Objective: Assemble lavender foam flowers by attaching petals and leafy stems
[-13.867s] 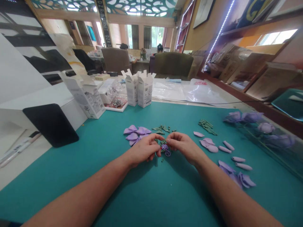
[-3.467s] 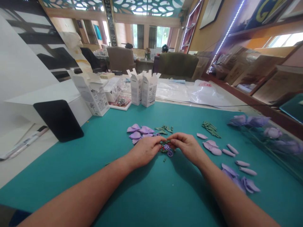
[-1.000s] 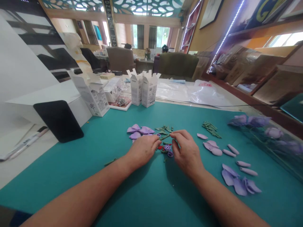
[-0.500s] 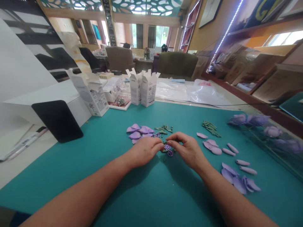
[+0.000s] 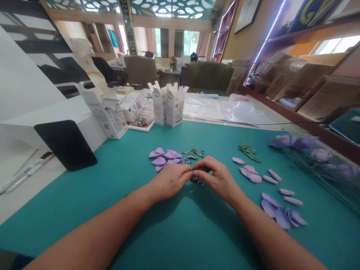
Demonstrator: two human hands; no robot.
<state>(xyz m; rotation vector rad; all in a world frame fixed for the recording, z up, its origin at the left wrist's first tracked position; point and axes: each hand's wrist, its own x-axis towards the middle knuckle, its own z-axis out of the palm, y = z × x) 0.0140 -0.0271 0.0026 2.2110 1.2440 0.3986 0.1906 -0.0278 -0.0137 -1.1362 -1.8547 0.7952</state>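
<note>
Both hands meet over the green mat (image 5: 197, 236), fingertips close together. My left hand (image 5: 170, 182) is closed in a pinch, and my right hand (image 5: 221, 179) pinches from the other side. Between them a small green piece (image 5: 201, 169) shows, mostly hidden by the fingers. Just below the fingertips lies a purple openwork disc (image 5: 200, 182) among small green bits. Purple petals (image 5: 172, 154) form a pile beyond my left hand. Green leaf-like pieces (image 5: 193, 153) and another purple disc (image 5: 185, 160) lie just past the fingers.
Green stem pieces (image 5: 249, 152), pale petals (image 5: 250, 173), bud-shaped pieces (image 5: 292, 200) and darker petals (image 5: 282, 218) lie at right, beside purple flowers (image 5: 320, 155). White boxes (image 5: 174, 107) stand at the back. A black tablet-like panel (image 5: 66, 144) leans at left.
My right hand has moved slightly left and its fingertips now meet my left hand's. One of the purple discs below them is now covered. The view has shifted slightly.
</note>
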